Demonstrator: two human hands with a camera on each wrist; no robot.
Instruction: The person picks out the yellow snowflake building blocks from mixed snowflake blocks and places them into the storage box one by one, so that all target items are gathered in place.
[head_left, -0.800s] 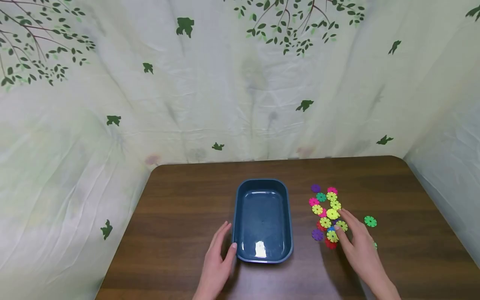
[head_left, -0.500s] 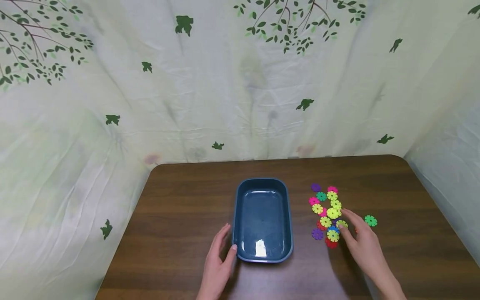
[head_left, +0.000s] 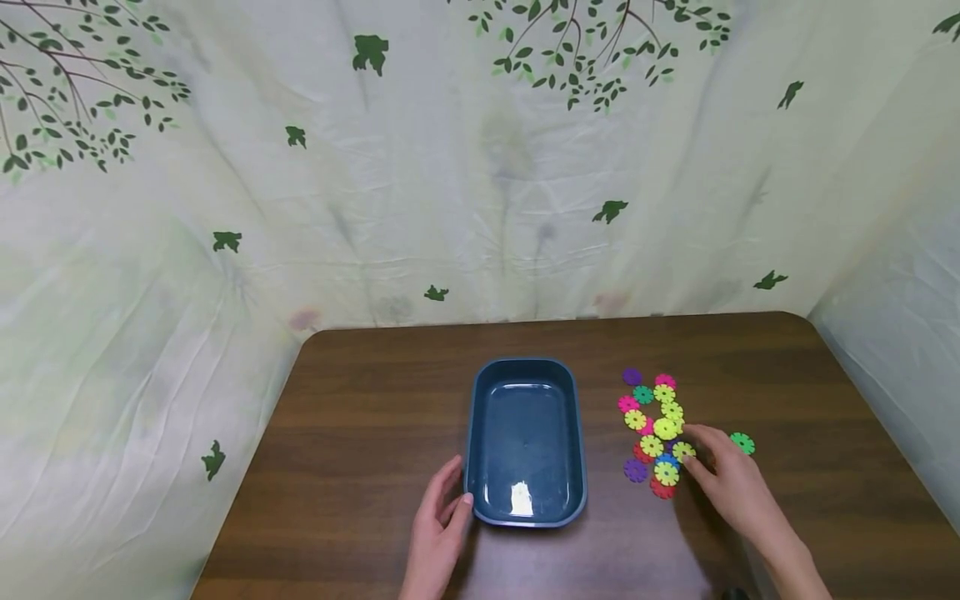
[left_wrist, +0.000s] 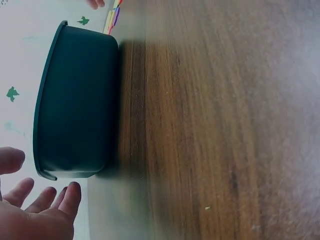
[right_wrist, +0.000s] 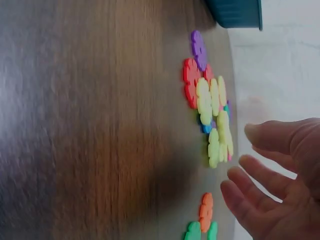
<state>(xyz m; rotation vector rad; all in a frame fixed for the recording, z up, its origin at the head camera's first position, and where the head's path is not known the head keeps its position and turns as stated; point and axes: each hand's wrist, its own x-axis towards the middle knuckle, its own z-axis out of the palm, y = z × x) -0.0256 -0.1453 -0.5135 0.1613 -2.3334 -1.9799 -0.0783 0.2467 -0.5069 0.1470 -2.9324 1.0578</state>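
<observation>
A blue rectangular tray [head_left: 526, 450] stands on the table, its inside bare. My left hand [head_left: 438, 533] is at the tray's near left corner, fingers loosely bent, thumb close to the rim; whether it touches I cannot tell. In the left wrist view that hand [left_wrist: 42, 217] holds nothing. Flower-shaped plastic discs lie in a cluster right of the tray, among them a yellow disc [head_left: 665, 428] and a purple disc [head_left: 635, 471]. My right hand [head_left: 731, 483] hovers at the cluster's right edge, by another yellow disc [head_left: 683, 451]. The right wrist view shows nothing between its fingers [right_wrist: 240, 195].
A green disc [head_left: 742, 442] lies apart, behind the right hand. In the right wrist view an orange disc [right_wrist: 206, 212] lies beside green ones. The brown wooden table [head_left: 375, 400] meets a pale cloth backdrop [head_left: 480, 208] with printed leaves and birds.
My right hand has drawn a little to the right, away from the cluster. My left hand has slid slightly back toward me. Tray and discs look unmoved.
</observation>
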